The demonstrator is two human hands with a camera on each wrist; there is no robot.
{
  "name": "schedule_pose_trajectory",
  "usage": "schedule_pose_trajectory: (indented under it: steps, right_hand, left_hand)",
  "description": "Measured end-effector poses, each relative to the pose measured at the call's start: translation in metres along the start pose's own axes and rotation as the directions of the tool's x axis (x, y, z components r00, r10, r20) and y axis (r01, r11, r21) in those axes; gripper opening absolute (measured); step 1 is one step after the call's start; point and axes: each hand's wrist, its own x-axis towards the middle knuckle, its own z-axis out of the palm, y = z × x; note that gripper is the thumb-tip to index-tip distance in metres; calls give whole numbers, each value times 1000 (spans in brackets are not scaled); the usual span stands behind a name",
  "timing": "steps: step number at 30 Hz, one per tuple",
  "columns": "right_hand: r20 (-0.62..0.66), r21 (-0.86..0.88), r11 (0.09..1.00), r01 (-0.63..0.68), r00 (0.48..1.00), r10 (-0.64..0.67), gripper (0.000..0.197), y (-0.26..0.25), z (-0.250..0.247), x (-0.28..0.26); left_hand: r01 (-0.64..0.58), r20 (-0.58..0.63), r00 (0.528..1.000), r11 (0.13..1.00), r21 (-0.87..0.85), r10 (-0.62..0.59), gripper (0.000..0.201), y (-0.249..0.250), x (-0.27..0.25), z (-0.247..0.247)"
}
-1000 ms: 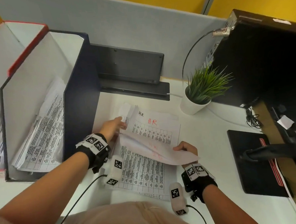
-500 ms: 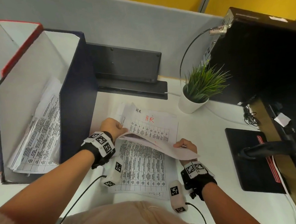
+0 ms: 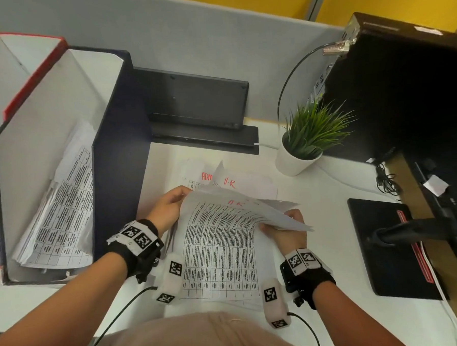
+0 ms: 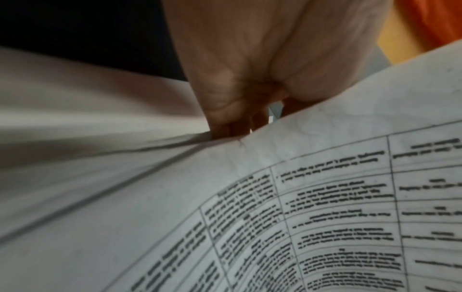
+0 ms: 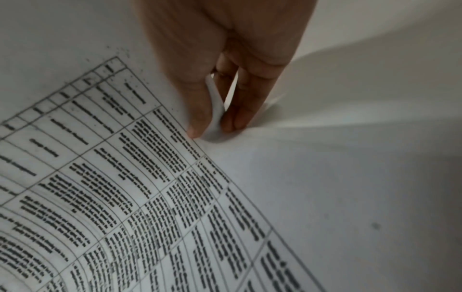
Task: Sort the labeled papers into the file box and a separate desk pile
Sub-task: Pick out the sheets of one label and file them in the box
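- White printed sheets make up the stack of papers (image 3: 218,255) on the desk (image 3: 316,194) just right of the file box (image 3: 121,162); its table text is too blurred to read in any view, and only red handwritten labels, "H-R" and a cut-off "ADM", show at its far end.
- The lower edge of the stack is partly covered by the marker-tagged wrist units, and the left wrist view hides the fingertips behind a raised sheet (image 4: 325,177).
- The dark blue file box, open toward the camera, already holds leaning printed sheets (image 3: 57,208); a red-edged box (image 3: 31,72) stands just left of it, cut off by the frame.
- A black stand (image 3: 200,105) sits behind the stack, a potted plant (image 3: 307,139) right of it, and a monitor base (image 3: 390,243) further right.
- The left hand (image 3: 168,207) pinches the far left corner of the top sheet, thumb over curled fingers.
- The right hand (image 3: 286,228) pinches the lifted right edge of several sheets (image 5: 215,118) between thumb (image 5: 197,110) and fingers (image 5: 240,110), bowing them above the stack.
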Motion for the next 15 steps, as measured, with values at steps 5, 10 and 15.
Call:
schedule_pose_trajectory:
  steps: [5, 10, 15]
  right_hand:
    - [141, 11, 974, -225, 965, 221, 42, -1, -5, 2]
    - [88, 138, 990, -15, 996, 2, 28, -4, -4, -3]
    - [140, 527, 804, -276, 961, 238, 56, -2, -4, 3]
  left_hand:
    - [62, 14, 998, 996, -72, -61, 29, 2, 4, 0]
    - [169, -40, 983, 970, -174, -178, 12, 8, 10, -2]
    - [212, -163, 965, 977, 35, -204, 17, 9, 20, -5]
